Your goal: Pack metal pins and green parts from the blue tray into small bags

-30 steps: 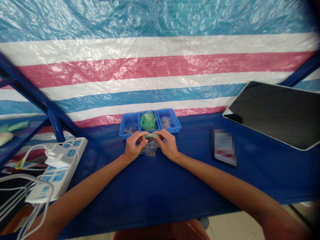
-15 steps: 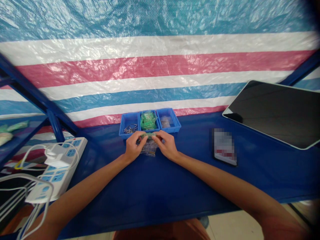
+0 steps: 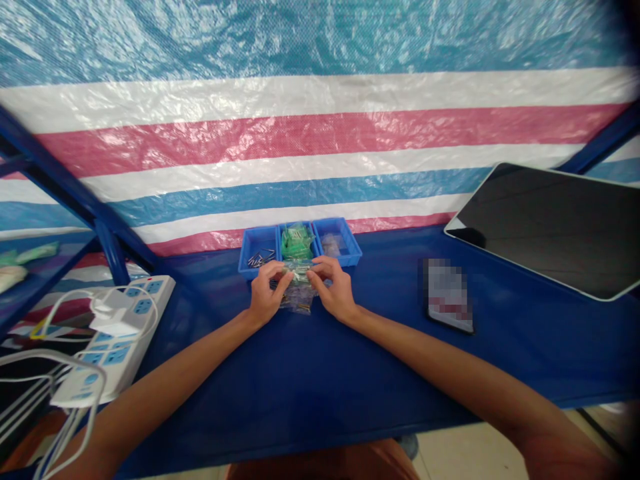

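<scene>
My left hand (image 3: 269,288) and my right hand (image 3: 334,285) face each other at the front of a blue three-part bin (image 3: 249,272). Between them, their closed fingers pinch the two sides of a small clear plastic bag (image 3: 301,269) with something greenish inside. Below it on the table lie more clear bags (image 3: 300,299) with brass-coloured pieces. Loose screws (image 3: 261,258) fill part of the left compartment. Green pieces in clear plastic (image 3: 297,241) are heaped in the middle one, and small clear bags (image 3: 331,244) lie in the right one.
A white power strip (image 3: 125,347) with plugs and cables (image 3: 95,373) lies at the left. To the right are a phone (image 3: 449,297), blurred out, and a dark-screened monitor (image 3: 555,227). A striped plastic sheet (image 3: 320,133) hangs behind the blue table (image 3: 320,387).
My fingers have moved slightly apart, and the small bag between them now shows wider and flatter. The bin and the bags below have stayed in place.
</scene>
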Demonstrator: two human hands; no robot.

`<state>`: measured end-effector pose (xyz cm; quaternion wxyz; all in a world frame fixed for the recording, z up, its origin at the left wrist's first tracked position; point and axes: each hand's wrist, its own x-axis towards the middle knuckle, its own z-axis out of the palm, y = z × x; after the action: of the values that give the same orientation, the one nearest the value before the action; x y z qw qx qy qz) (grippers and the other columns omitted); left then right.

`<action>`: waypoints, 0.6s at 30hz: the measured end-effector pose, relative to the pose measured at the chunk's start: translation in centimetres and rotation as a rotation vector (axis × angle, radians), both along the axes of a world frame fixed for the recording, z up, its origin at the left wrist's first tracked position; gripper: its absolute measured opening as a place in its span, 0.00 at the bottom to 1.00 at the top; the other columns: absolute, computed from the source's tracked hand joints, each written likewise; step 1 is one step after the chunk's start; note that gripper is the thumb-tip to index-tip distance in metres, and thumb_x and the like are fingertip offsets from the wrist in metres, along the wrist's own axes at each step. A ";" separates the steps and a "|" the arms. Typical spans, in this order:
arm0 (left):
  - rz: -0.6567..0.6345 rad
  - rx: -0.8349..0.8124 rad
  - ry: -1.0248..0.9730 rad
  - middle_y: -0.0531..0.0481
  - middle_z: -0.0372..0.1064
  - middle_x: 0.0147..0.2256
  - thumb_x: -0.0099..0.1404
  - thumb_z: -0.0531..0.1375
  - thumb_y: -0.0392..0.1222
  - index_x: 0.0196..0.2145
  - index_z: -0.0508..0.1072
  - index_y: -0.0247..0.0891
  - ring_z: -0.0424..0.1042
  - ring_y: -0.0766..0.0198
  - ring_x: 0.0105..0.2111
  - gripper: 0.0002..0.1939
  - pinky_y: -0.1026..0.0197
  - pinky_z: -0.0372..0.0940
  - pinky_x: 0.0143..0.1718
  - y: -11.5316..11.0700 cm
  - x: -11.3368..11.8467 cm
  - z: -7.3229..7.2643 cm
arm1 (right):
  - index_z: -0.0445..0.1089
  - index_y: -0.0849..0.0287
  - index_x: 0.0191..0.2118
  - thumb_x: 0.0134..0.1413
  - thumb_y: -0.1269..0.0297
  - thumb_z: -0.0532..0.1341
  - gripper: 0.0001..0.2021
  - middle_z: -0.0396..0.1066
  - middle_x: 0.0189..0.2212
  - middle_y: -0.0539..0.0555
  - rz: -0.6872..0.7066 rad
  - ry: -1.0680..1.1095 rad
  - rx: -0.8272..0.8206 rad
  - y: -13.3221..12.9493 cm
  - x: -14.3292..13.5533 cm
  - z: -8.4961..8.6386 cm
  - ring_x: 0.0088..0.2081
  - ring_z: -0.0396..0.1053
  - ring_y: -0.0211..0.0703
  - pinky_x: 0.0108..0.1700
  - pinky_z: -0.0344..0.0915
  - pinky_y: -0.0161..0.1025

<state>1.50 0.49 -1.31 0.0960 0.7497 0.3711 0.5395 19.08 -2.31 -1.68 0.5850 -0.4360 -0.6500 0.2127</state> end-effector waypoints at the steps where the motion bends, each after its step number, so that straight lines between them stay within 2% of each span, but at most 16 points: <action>1: -0.027 -0.015 -0.001 0.47 0.72 0.37 0.63 0.59 0.42 0.37 0.72 0.36 0.73 0.66 0.34 0.08 0.64 0.68 0.36 -0.1 0.0 0.1 | 0.67 0.57 0.46 0.59 0.60 0.56 0.12 0.73 0.32 0.52 0.004 -0.010 0.008 0.0 0.0 0.0 0.28 0.70 0.38 0.35 0.68 0.37; 3: -0.107 -0.041 0.020 0.48 0.73 0.36 0.65 0.55 0.40 0.40 0.72 0.37 0.72 0.66 0.32 0.08 0.64 0.68 0.36 -0.4 -0.2 0.6 | 0.70 0.57 0.45 0.61 0.61 0.54 0.11 0.74 0.35 0.54 0.019 -0.048 0.025 -0.1 0.2 0.1 0.29 0.71 0.39 0.37 0.68 0.38; 8: -0.235 -0.030 0.095 0.43 0.72 0.40 0.64 0.53 0.39 0.46 0.71 0.36 0.72 0.61 0.35 0.14 0.60 0.67 0.37 -0.8 -0.6 1.4 | 0.70 0.54 0.50 0.62 0.65 0.50 0.15 0.74 0.41 0.54 0.033 -0.068 0.041 -0.1 0.4 0.2 0.31 0.72 0.39 0.39 0.70 0.40; 10: -0.228 -0.019 0.100 0.43 0.72 0.40 0.63 0.53 0.38 0.46 0.71 0.36 0.71 0.62 0.36 0.14 0.60 0.67 0.37 -0.8 -0.5 1.4 | 0.70 0.54 0.50 0.61 0.66 0.51 0.15 0.73 0.43 0.54 0.035 -0.052 0.046 -0.1 0.5 0.2 0.31 0.72 0.39 0.37 0.70 0.39; 13: -0.197 -0.007 0.096 0.44 0.71 0.38 0.63 0.55 0.37 0.44 0.72 0.37 0.71 0.62 0.37 0.12 0.61 0.67 0.37 -0.6 -0.3 1.4 | 0.71 0.54 0.48 0.59 0.67 0.54 0.14 0.73 0.39 0.54 0.027 -0.059 0.067 0.0 0.4 0.1 0.31 0.70 0.39 0.36 0.70 0.38; 16: -0.150 0.021 0.102 0.46 0.69 0.38 0.63 0.58 0.39 0.43 0.74 0.38 0.69 0.64 0.38 0.10 0.63 0.67 0.36 -0.5 0.0 1.5 | 0.73 0.54 0.43 0.58 0.66 0.56 0.10 0.69 0.36 0.54 -0.009 -0.059 0.093 0.1 0.4 0.3 0.33 0.68 0.40 0.35 0.69 0.37; 18: -0.112 0.037 0.100 0.46 0.66 0.39 0.62 0.59 0.40 0.41 0.75 0.39 0.68 0.63 0.39 0.10 0.63 0.68 0.35 -0.5 0.0 1.6 | 0.73 0.54 0.42 0.58 0.65 0.57 0.09 0.66 0.37 0.55 -0.039 -0.043 0.112 0.0 0.4 0.5 0.36 0.68 0.41 0.36 0.69 0.37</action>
<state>1.55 0.00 0.30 0.0935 0.7968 0.3231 0.5021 19.46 -2.27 -1.18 0.5985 -0.4196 -0.6645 0.1553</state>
